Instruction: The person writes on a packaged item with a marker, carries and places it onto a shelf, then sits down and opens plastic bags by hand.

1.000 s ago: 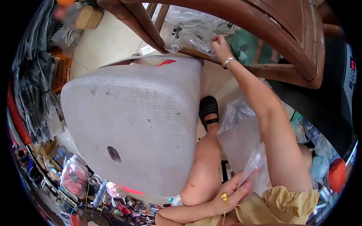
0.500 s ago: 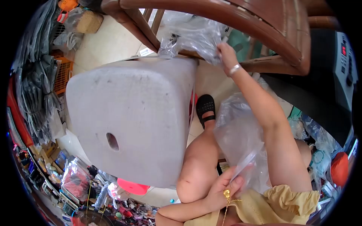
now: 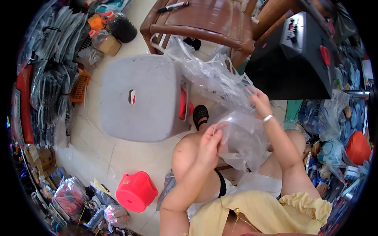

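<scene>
Above my lap, my left hand point(image 3: 211, 143) is closed on the edge of a clear plastic bag point(image 3: 242, 137), thumb and fingers pinched together. My right hand point(image 3: 260, 101), with a bracelet at the wrist, grips a bundle of clear plastic bags point(image 3: 212, 72). That bundle stretches up and left towards the brown chair. The lower clear bag hangs between my hands, over my knees. Left of the bundle stands a grey stool point(image 3: 138, 106) with a slot in its top.
A brown chair point(image 3: 201, 23) holds a marker point(image 3: 173, 6). At the right is a black box point(image 3: 291, 59). A small pink-red stool point(image 3: 136, 191) stands on the floor. Bottles, an orange basket point(image 3: 80, 86) and bagged goods line the left; a red bag point(image 3: 357, 148) lies right.
The view has shifted back, showing more floor and chair. My right hand has pulled the bundle from beneath the chair towards my lap. My left hand has risen with the clear bag.
</scene>
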Demonstrator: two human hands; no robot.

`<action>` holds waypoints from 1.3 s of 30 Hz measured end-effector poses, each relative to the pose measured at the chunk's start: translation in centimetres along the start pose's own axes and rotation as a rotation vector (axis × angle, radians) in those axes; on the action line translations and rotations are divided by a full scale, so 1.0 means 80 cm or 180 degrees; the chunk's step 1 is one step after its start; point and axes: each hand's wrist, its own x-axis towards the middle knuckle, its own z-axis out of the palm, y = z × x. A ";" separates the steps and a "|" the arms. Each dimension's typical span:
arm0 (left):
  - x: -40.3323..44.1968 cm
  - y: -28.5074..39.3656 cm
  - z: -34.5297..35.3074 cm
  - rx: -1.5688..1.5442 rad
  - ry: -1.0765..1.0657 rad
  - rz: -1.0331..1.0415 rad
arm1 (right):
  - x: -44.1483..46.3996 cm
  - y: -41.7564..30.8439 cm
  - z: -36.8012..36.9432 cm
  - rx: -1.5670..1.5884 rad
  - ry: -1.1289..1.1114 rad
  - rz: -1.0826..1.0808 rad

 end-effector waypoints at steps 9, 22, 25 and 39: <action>-0.022 -0.064 -0.025 0.1233 -0.0179 0.0589 | -0.191 -0.178 -0.136 0.0310 -0.1203 -0.0500; -0.061 -0.129 -0.077 0.1674 -0.0027 0.0987 | -0.199 -0.154 -0.297 0.0520 -0.0498 -0.1468; -0.070 -0.115 -0.058 0.1672 -0.0072 0.1307 | -0.213 -0.153 -0.300 -0.1288 -0.0570 -0.1491; 0.015 -0.086 0.157 0.6706 -0.2408 0.3030 | -0.316 -0.183 -0.256 -0.0745 -0.1701 -0.2326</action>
